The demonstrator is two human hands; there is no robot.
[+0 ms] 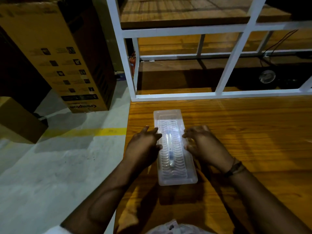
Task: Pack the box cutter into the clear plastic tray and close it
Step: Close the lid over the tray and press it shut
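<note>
Crinkled white plastic bag (170, 228) aside, my spread hands (145, 146) (205, 146) flank the closed clear plastic tray (174, 180); uneven pressing could leave its lid unlatched over the slim box cutter (169, 149).

The room is dimly lit. Bright glare is seen on the clear plastic tray (174, 146), so its middle is washed out. Dark shadows are cast on the desk (244, 132). Straight lines are bent near the edges.

You're standing in a warehouse or storeroom: bare concrete floor (50, 166) with a yellow line (94, 132), stacked cardboard cartons (55, 53), white metal racking (185, 31) behind your wooden bench (244, 132).
</note>
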